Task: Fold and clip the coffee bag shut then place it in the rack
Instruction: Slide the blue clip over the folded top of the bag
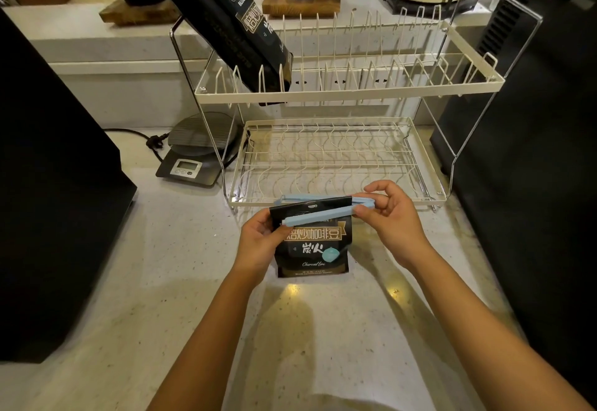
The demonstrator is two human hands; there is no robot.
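A small black coffee bag (311,249) with gold lettering stands upright on the pale speckled counter, just in front of the white wire rack (349,97). My left hand (261,239) grips the bag's left edge near the top. A light blue clip (319,213) straddles the folded top of the bag, one bar in front and one behind, its left end still spread apart. My right hand (387,213) pinches the clip's right end. The fold itself is mostly hidden by the clip.
A larger black coffee bag (239,29) leans in the rack's upper tier at the left. The lower tier (329,158) holds nothing. A digital scale (197,152) sits left of the rack. Dark machines (48,184) flank the counter on both sides.
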